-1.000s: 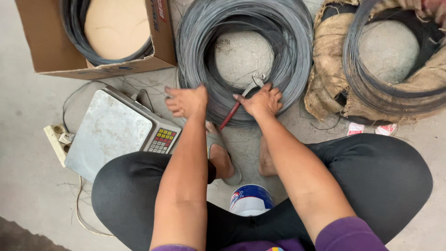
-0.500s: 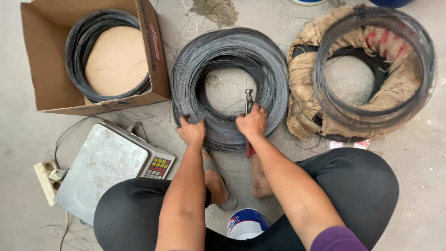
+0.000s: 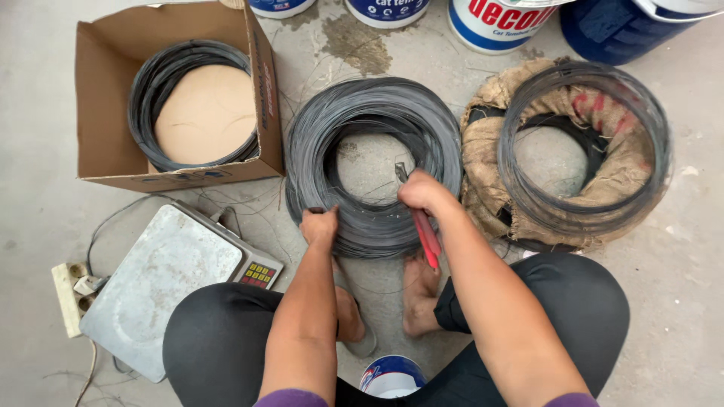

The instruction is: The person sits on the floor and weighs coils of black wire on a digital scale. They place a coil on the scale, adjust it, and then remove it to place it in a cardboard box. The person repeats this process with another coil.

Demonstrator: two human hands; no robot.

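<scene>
A large coil of dark steel wire (image 3: 362, 120) lies flat on the concrete floor in front of me. My left hand (image 3: 320, 224) is closed on strands at the coil's near edge. My right hand (image 3: 422, 192) grips red-handled pliers (image 3: 427, 234), whose metal jaws point up into the coil's inner ring. My bare feet rest just below the coil between my knees.
A cardboard box (image 3: 105, 151) holding a smaller wire coil sits at upper left. A metal weighing scale (image 3: 162, 279) with a keypad lies at lower left beside a power strip (image 3: 66, 298). A burlap-wrapped coil (image 3: 573, 196) lies to the right. Paint buckets (image 3: 498, 22) line the top.
The view has tilted so the coils sit lower in frame. My right hand has shifted with the pliers to the coil's inner edge; my left hand stays on the near strands.
</scene>
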